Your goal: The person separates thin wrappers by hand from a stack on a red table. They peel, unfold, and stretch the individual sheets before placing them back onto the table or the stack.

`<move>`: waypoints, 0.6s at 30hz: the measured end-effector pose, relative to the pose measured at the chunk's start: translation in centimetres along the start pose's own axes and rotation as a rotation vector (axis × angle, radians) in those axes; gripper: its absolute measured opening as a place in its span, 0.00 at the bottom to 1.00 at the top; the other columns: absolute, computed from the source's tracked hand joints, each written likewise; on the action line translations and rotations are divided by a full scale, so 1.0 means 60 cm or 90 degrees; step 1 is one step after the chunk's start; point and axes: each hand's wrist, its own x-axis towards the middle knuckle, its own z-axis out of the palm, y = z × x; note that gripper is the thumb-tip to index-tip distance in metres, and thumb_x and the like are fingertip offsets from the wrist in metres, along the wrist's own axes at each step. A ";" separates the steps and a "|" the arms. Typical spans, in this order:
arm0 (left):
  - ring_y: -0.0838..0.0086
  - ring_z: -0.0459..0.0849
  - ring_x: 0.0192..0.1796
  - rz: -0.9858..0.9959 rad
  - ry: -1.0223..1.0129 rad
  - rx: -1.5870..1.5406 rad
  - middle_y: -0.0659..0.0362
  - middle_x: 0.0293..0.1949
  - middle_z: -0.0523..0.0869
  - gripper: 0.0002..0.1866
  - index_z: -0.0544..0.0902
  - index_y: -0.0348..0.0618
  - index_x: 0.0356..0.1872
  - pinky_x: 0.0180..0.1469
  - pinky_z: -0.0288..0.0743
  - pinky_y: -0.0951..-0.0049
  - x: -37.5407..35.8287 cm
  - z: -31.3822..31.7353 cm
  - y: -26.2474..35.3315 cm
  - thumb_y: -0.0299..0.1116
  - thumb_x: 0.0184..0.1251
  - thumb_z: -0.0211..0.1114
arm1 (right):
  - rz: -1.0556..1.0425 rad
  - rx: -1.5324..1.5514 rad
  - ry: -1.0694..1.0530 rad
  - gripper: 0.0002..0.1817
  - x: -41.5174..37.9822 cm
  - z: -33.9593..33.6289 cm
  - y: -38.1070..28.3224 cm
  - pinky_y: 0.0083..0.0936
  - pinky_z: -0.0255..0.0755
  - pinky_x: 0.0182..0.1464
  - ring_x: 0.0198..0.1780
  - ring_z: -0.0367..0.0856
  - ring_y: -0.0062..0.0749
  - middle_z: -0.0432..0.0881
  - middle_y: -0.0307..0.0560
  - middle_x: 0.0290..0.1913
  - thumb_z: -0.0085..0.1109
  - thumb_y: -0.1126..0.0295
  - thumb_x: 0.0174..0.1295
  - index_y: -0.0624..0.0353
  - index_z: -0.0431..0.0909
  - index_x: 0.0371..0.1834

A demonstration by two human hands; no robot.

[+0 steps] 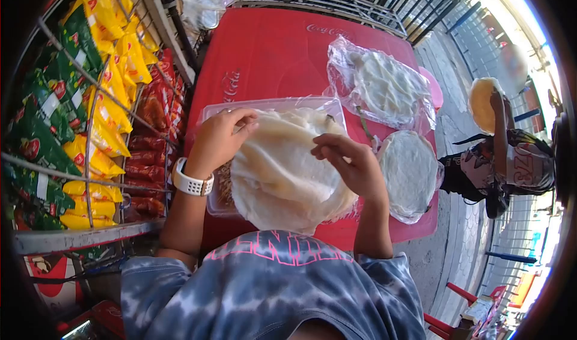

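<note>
A thin, pale dough wrapper drapes in soft folds over a clear plastic tray, hanging past its near edge. My left hand, with a white watch on the wrist, is at the wrapper's upper left, fingers curled against it. On the right side, my right hand has its thumb and fingers drawn together at the wrapper's surface. More whitish, crumpled sheets show behind it in the tray. Brownish bits lie at the tray's left side, partly hidden under the wrapper. The fingertips' exact contact is hard to make out.
The red table also bears a plastic-covered pale stack and a round wrapped stack. Snack bags hang in a wire rack on the left. Beyond the table's right side, a person holds a round tan object.
</note>
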 end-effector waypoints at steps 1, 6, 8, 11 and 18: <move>0.67 0.80 0.32 -0.021 0.050 0.020 0.54 0.30 0.81 0.10 0.78 0.39 0.35 0.35 0.72 0.72 -0.031 0.001 -0.023 0.32 0.54 0.60 | -0.025 -0.017 -0.051 0.10 0.005 0.030 -0.004 0.24 0.72 0.36 0.35 0.80 0.29 0.80 0.46 0.33 0.50 0.72 0.57 0.62 0.74 0.41; 0.65 0.80 0.30 -0.146 0.054 0.012 0.53 0.28 0.80 0.09 0.76 0.39 0.34 0.34 0.72 0.70 -0.128 0.015 -0.048 0.33 0.53 0.60 | -0.127 -0.312 -0.140 0.13 0.017 0.143 0.005 0.30 0.67 0.47 0.43 0.73 0.39 0.77 0.43 0.38 0.57 0.69 0.50 0.56 0.75 0.41; 0.64 0.80 0.30 -0.091 0.034 0.012 0.52 0.29 0.80 0.10 0.76 0.39 0.35 0.33 0.72 0.70 -0.147 0.014 -0.043 0.33 0.53 0.60 | -0.126 -0.401 -0.167 0.14 0.011 0.163 0.026 0.32 0.61 0.53 0.48 0.67 0.40 0.76 0.40 0.40 0.60 0.67 0.45 0.53 0.77 0.38; 0.72 0.80 0.31 -0.103 -0.022 -0.127 0.55 0.29 0.80 0.09 0.76 0.39 0.36 0.33 0.71 0.74 -0.173 0.018 -0.032 0.33 0.57 0.58 | -0.162 -0.438 -0.164 0.11 0.024 0.165 0.061 0.30 0.64 0.48 0.43 0.69 0.38 0.76 0.39 0.38 0.59 0.69 0.45 0.52 0.78 0.34; 0.82 0.75 0.40 -0.182 -0.033 -0.530 0.62 0.39 0.76 0.15 0.69 0.39 0.46 0.40 0.68 0.82 -0.186 0.031 -0.024 0.35 0.62 0.55 | -0.107 -0.150 0.037 0.08 0.014 0.173 0.022 0.28 0.69 0.39 0.34 0.76 0.40 0.80 0.45 0.31 0.57 0.70 0.49 0.58 0.78 0.32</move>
